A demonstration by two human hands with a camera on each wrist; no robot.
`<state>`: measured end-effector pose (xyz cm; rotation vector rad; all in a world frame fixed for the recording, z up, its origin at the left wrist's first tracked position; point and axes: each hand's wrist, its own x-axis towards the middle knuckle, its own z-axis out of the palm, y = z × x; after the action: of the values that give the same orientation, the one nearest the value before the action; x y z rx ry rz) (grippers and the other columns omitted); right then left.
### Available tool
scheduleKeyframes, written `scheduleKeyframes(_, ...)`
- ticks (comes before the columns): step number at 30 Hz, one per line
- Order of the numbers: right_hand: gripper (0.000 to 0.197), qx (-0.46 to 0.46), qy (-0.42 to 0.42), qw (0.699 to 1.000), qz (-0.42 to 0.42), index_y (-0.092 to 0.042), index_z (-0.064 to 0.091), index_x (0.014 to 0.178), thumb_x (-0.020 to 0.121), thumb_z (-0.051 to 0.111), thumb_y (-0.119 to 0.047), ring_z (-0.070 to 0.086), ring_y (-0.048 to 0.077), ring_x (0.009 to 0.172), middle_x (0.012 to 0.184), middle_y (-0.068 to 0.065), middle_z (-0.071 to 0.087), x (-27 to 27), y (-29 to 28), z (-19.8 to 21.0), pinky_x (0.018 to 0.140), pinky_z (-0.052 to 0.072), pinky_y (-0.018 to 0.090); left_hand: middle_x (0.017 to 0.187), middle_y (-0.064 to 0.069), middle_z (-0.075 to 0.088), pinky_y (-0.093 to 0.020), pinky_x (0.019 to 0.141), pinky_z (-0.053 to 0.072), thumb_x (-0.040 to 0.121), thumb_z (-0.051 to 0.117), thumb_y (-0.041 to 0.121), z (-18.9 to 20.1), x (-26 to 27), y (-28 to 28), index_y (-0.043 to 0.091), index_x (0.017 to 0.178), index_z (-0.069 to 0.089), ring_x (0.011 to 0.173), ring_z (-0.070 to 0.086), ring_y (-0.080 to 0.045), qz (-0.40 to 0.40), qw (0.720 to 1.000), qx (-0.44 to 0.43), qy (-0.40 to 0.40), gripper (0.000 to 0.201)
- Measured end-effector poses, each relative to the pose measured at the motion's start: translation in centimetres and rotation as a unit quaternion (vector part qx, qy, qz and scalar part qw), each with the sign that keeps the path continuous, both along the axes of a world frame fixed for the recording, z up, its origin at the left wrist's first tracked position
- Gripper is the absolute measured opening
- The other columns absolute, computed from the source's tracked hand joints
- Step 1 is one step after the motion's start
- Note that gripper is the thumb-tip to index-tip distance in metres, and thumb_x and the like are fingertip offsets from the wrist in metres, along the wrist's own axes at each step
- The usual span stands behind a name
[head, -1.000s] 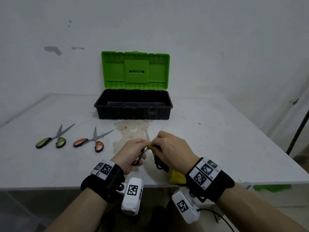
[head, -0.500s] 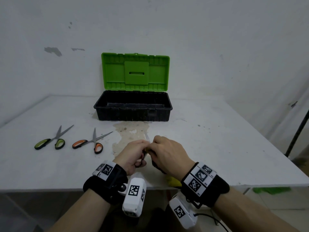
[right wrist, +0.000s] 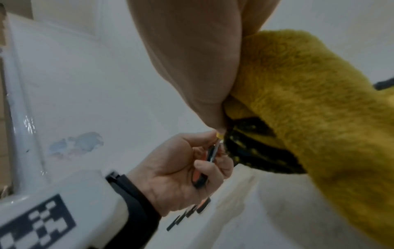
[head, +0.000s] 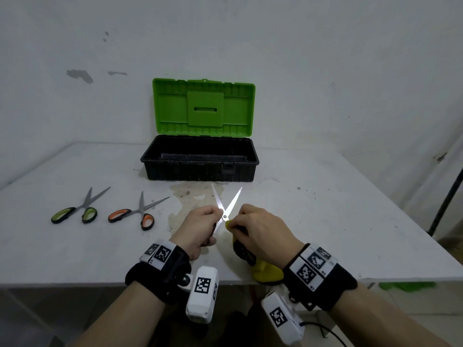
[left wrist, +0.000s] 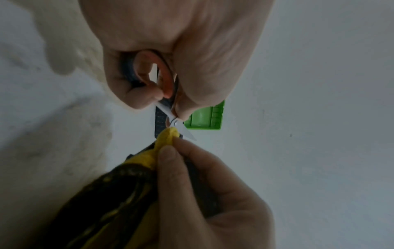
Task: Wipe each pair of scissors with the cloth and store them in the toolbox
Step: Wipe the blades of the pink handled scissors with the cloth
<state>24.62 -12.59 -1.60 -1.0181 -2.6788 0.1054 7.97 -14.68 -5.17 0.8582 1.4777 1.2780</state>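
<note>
My left hand [head: 203,225] grips the orange-and-black handle of a pair of scissors [head: 226,204] above the table's front middle; its blades stand apart in a V pointing away from me. My right hand [head: 253,227] pinches a yellow-and-black cloth [head: 263,270] against the scissors near the pivot. The left wrist view shows the orange handle [left wrist: 165,77] in my curled fingers and the cloth [left wrist: 166,136] at the pivot. In the right wrist view the cloth [right wrist: 309,94] hangs from my palm. The open toolbox [head: 200,169], black with a green lid, stands behind.
Two more pairs of scissors lie at the left on the white table [head: 325,221]: green-handled scissors [head: 77,209] and orange-handled scissors [head: 137,212], both with blades slightly apart. A stain marks the table in front of the toolbox. A dark pole [head: 446,204] stands at the right.
The scissor blades, hidden between my hands before, now stand out spread in a V. My right hand has slid the cloth back to the pivot.
</note>
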Motion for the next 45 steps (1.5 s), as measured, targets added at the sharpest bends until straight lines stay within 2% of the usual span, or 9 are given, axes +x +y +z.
scheduleKeyframes(8, 0.018, -0.040, 0.134, 0.985, -0.101, -0.020, 0.075, 0.096, 0.092, 0.060, -0.029, 0.060, 0.018, 0.090, 0.095, 0.001, 0.065, 2.7, 5.8, 1.4, 0.082, 0.050, 0.032, 0.052, 0.005, 0.040, -0.021, 0.039, 0.032, 0.101, 0.053, 0.023, 0.2, -0.1, 1.5, 0.014, 0.080, 0.069, 0.049, 0.034, -0.011, 0.027, 0.999, 0.005, 0.023, 0.028)
scheduleKeyframes(18, 0.017, -0.088, 0.095, 0.956, -0.263, -0.017, 0.072, 0.100, 0.092, 0.059, -0.024, 0.065, 0.025, 0.090, 0.105, 0.006, 0.068, 6.8, 13.9, -1.2, 0.079, 0.056, 0.038, 0.050, 0.010, 0.043, -0.022, 0.041, 0.033, 0.102, 0.051, 0.021, 0.6, 1.3, 3.2, 0.014, 0.078, 0.067, 0.045, 0.036, -0.007, -0.001, 0.998, 0.042, 0.046, 0.029)
scheduleKeyframes(23, 0.028, -0.112, 0.001, 0.960, -0.257, -0.030, 0.063, 0.118, 0.094, 0.054, -0.039, 0.056, 0.021, 0.116, 0.124, -0.004, 0.062, 7.6, 13.7, -2.8, 0.101, 0.037, 0.042, 0.055, 0.007, 0.041, -0.022, 0.042, 0.033, 0.102, 0.051, 0.022, 0.4, 2.1, 3.8, 0.015, 0.077, 0.067, 0.048, 0.034, -0.008, -0.008, 0.998, 0.046, 0.048, 0.030)
scheduleKeyframes(27, 0.038, -0.073, 0.017, 0.963, -0.260, -0.034, 0.061, 0.123, 0.093, 0.047, -0.053, 0.047, 0.015, 0.124, 0.129, -0.011, 0.058, 6.8, 11.7, -1.8, 0.102, 0.023, 0.048, 0.059, 0.003, 0.035, -0.021, 0.042, 0.034, 0.102, 0.052, 0.024, 0.6, 2.3, 4.2, 0.014, 0.080, 0.068, 0.051, 0.031, -0.010, -0.004, 0.998, 0.047, 0.044, 0.029)
scheduleKeyframes(30, 0.046, -0.149, 0.105, 0.964, -0.195, -0.033, 0.064, 0.120, 0.090, 0.045, -0.063, 0.061, 0.012, 0.104, 0.110, -0.014, 0.068, 5.0, 8.7, -0.5, 0.099, 0.038, 0.041, 0.068, -0.006, 0.037, -0.021, 0.042, 0.037, 0.101, 0.052, 0.027, 0.9, 2.5, 4.4, 0.015, 0.084, 0.068, 0.057, 0.034, -0.012, -0.003, 0.997, 0.058, 0.046, 0.027)
scheduleKeyframes(33, 0.034, -0.284, 0.193, 0.934, -0.097, -0.020, 0.072, 0.098, 0.093, 0.055, -0.049, 0.068, 0.013, 0.074, 0.084, -0.003, 0.073, 3.2, 6.2, 0.4, 0.075, 0.054, 0.028, 0.073, -0.008, 0.043, -0.023, 0.046, 0.042, 0.101, 0.052, 0.028, 1.4, 2.7, 4.5, 0.015, 0.087, 0.069, 0.059, 0.041, -0.013, 0.008, 0.997, 0.073, 0.028, 0.025)
scheduleKeyframes(39, 0.027, -0.317, 0.287, 0.901, -0.072, 0.000, 0.068, 0.084, 0.096, 0.061, -0.023, 0.065, 0.019, 0.060, 0.070, 0.008, 0.067, 2.3, 5.8, 1.5, 0.048, 0.041, 0.012, 0.081, -0.003, 0.060, -0.028, 0.066, 0.054, 0.101, 0.055, 0.024, 1.7, 1.2, 3.4, 0.015, 0.097, 0.073, 0.074, 0.054, -0.015, 0.012, 0.995, 0.102, -0.009, 0.021)
scheduleKeyframes(42, 0.027, -0.319, 0.297, 0.897, -0.071, 0.001, 0.069, 0.084, 0.096, 0.062, -0.023, 0.064, 0.018, 0.058, 0.070, 0.008, 0.067, 2.0, 6.2, 1.7, 0.049, 0.043, 0.013, 0.084, -0.005, 0.066, -0.031, 0.074, 0.055, 0.098, 0.060, 0.018, 1.6, -0.3, 2.8, 0.016, 0.095, 0.074, 0.079, 0.060, -0.017, -0.008, 0.994, 0.105, 0.024, 0.014)
scheduleKeyframes(45, 0.024, -0.324, 0.319, 0.888, -0.070, -0.003, 0.072, 0.085, 0.094, 0.064, -0.023, 0.063, 0.018, 0.057, 0.067, 0.005, 0.068, 0.6, 6.1, 1.1, 0.062, 0.055, 0.028, 0.094, -0.007, 0.074, -0.027, 0.076, 0.056, 0.093, 0.066, 0.010, 1.7, -1.0, 2.6, 0.014, 0.096, 0.075, 0.086, 0.068, -0.018, -0.019, 0.994, 0.104, 0.013, 0.011)
